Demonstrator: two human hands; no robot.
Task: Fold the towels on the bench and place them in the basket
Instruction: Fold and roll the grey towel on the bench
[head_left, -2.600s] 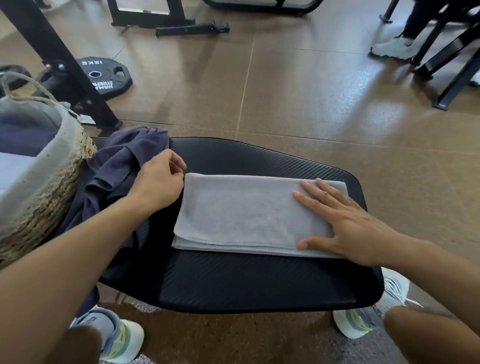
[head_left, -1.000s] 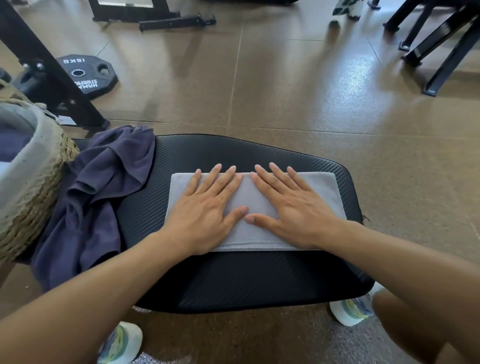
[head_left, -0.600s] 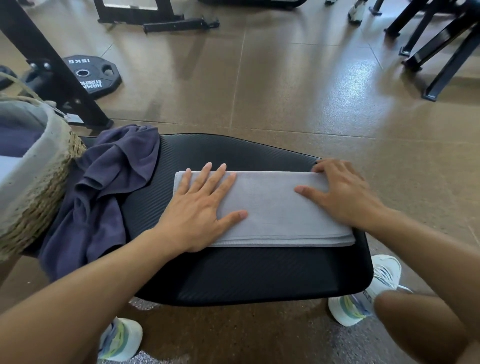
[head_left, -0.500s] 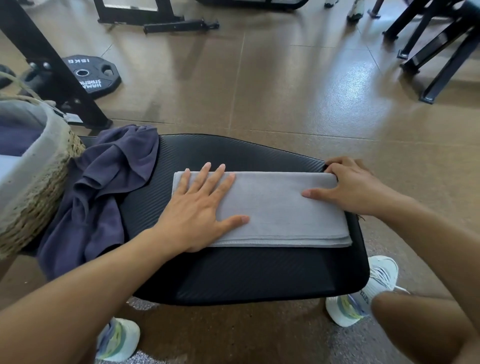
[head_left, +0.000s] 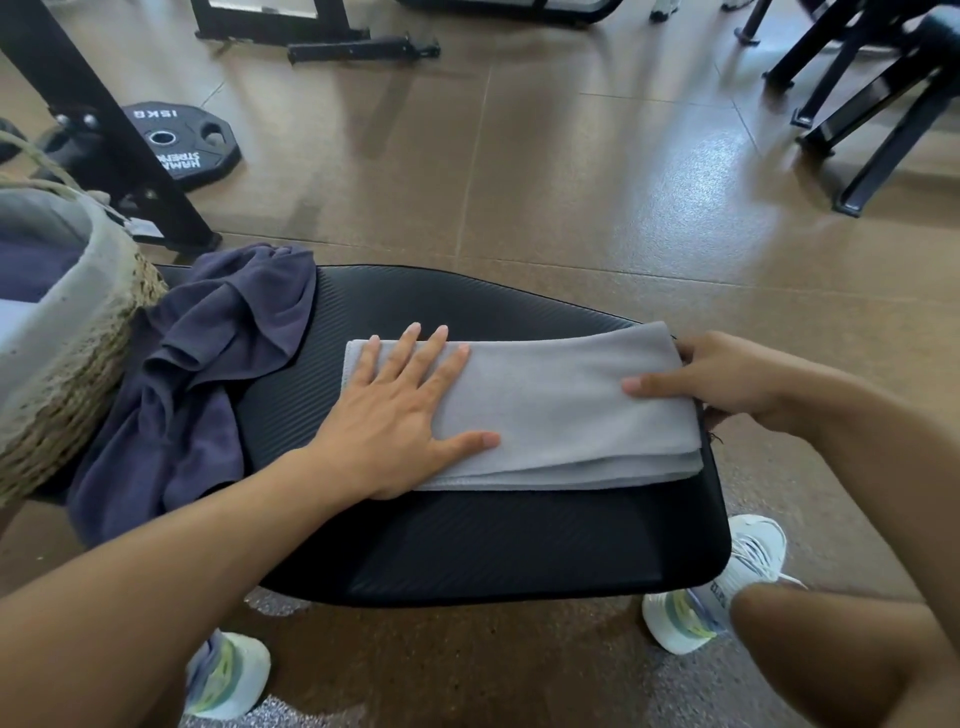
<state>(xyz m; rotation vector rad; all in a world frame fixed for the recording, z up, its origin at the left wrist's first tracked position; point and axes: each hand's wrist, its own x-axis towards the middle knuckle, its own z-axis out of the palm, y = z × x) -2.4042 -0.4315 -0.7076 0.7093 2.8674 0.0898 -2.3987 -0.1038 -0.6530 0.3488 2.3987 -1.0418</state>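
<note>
A grey towel (head_left: 561, 410), folded into a long strip, lies across the black padded bench (head_left: 493, 540). My left hand (head_left: 400, 415) presses flat on its left half, fingers straight and spread. My right hand (head_left: 727, 379) grips the towel's right end, thumb on top and fingers curled under the edge, which is lifted slightly off the bench. A crumpled dark blue towel (head_left: 208, 364) lies on the bench's left part, against the woven basket (head_left: 78, 374). Inside the basket a dark blue and a light cloth show at the frame's left edge.
A black 15 kg weight plate (head_left: 179, 145) and a slanted black rack post (head_left: 98, 119) stand on the brown floor behind the basket. More black equipment frames (head_left: 872, 104) are at the far right. My white shoes (head_left: 722, 587) are under the bench's front edge.
My right hand slid from the towel's middle to its right end and took hold of it, lifting the edge. My left hand stayed pressed on the left half.
</note>
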